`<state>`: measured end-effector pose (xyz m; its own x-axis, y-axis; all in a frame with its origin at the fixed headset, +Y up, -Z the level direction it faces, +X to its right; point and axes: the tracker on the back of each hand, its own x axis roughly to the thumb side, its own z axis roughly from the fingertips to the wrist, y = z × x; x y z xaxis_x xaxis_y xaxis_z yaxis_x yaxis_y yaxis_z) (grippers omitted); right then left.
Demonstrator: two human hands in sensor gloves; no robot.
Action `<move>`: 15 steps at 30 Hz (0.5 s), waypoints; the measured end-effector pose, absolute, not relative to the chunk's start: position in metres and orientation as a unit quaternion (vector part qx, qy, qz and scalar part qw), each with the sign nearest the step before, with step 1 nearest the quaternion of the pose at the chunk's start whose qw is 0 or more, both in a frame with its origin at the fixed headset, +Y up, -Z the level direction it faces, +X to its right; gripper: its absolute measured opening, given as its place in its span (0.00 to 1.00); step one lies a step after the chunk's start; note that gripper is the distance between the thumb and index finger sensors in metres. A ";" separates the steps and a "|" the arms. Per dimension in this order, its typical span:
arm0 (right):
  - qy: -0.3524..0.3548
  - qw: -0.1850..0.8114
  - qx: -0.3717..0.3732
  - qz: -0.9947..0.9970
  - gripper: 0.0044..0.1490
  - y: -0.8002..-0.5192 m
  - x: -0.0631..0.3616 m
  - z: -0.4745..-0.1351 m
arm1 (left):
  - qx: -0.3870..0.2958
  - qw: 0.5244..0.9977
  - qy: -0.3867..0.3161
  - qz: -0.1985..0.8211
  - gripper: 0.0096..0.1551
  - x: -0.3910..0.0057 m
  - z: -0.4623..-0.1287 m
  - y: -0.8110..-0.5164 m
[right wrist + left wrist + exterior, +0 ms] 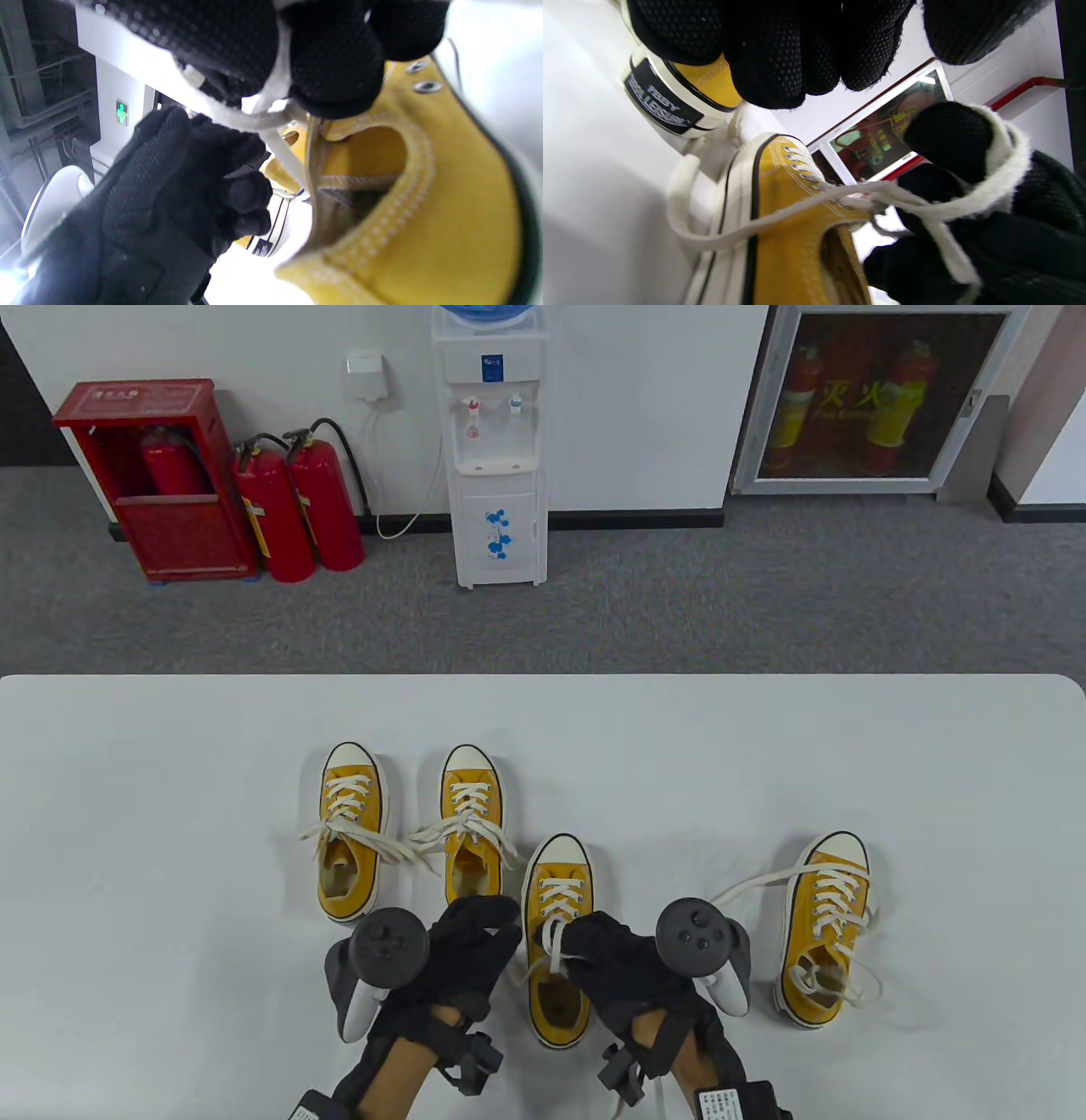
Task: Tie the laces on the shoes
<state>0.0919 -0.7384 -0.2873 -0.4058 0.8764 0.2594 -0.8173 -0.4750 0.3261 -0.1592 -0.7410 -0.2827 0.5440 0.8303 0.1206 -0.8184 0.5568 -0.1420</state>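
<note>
White table (170, 814) carries 4 yellow shoes; mine, the third shoe (556, 899), sits just ahead of both wrists. My right hand (615, 963) pinches its lace (797, 207); my left hand (471, 950) is curled, holding nothing I can see. I'd keep the tension even while crossing.

office | water dispenser (496, 449) | fire extinguishers (297, 504) | grey carpet (679, 594)
</note>
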 end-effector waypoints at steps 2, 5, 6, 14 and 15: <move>0.068 0.491 0.207 0.844 0.30 -0.737 0.089 -0.285 | -0.043 0.870 -0.095 0.481 0.33 -0.157 -0.282 -0.741; 0.053 0.469 0.217 0.854 0.29 -0.735 0.085 -0.283 | -0.053 0.866 -0.109 0.484 0.33 -0.154 -0.282 -0.742; 0.051 0.463 0.220 0.857 0.29 -0.735 0.084 -0.282 | -0.057 0.867 -0.115 0.482 0.33 -0.153 -0.282 -0.742; 0.024 0.423 0.233 0.875 0.28 -0.731 0.080 -0.277 | -0.058 0.871 -0.126 0.472 0.30 -0.148 -0.280 -0.742; 0.022 0.422 0.232 0.876 0.28 -0.731 0.080 -0.277 | -0.055 0.871 -0.125 0.472 0.28 -0.148 -0.280 -0.742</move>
